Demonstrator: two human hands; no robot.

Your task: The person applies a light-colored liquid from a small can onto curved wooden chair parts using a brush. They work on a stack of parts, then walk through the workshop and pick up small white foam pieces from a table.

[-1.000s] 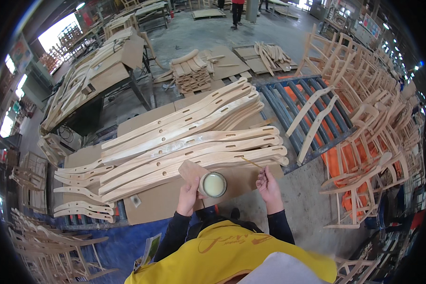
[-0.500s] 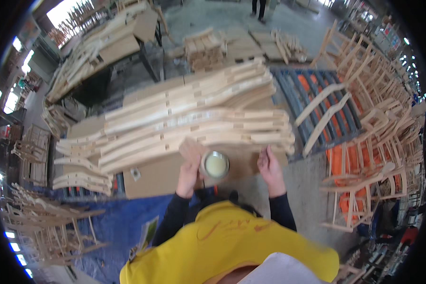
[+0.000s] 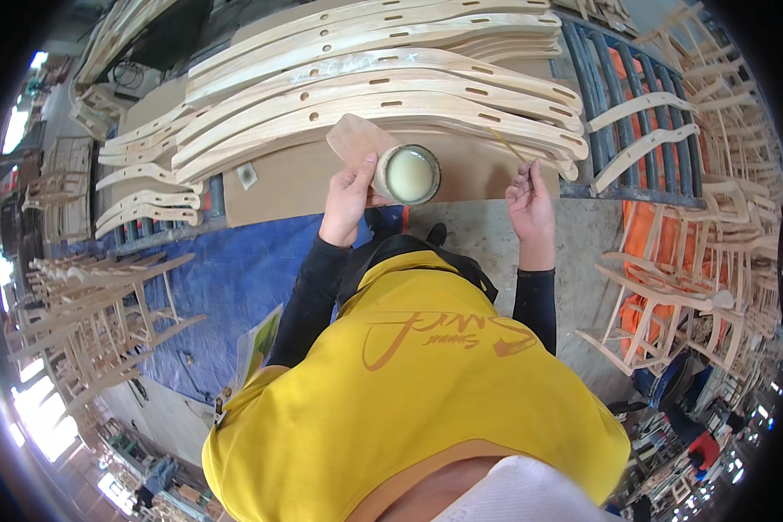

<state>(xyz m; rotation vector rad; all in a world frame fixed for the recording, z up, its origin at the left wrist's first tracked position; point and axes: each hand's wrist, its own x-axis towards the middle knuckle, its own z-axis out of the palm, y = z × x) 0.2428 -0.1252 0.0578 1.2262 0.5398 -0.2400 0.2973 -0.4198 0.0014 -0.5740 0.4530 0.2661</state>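
My left hand [image 3: 350, 198] is closed around the side of a round jar [image 3: 411, 176] with pale, cream-coloured liquid in it. A tan piece of stiff sheet [image 3: 355, 137] sticks out above that hand, against the jar. My right hand [image 3: 531, 207] pinches a thin yellowish stick [image 3: 506, 146], which points up and left toward the wood; I cannot make out its tip. Just beyond both hands lie stacked, curved wooden chair parts [image 3: 365, 113] with slots and round holes along them. They rest on a cardboard sheet [image 3: 278, 187].
A blue-grey roller rack [image 3: 616, 78] supports two loose curved wooden pieces [image 3: 644, 157] at the right. Wooden chair frames [image 3: 670, 287] crowd the right side, with orange sheeting among them. More frames [image 3: 104, 322] stand at left beside a blue tarp [image 3: 222, 270].
The view has tilted down, so the hands and the wood appear higher. The thin stick in my right hand now shows clearly. My left hand still holds the jar.
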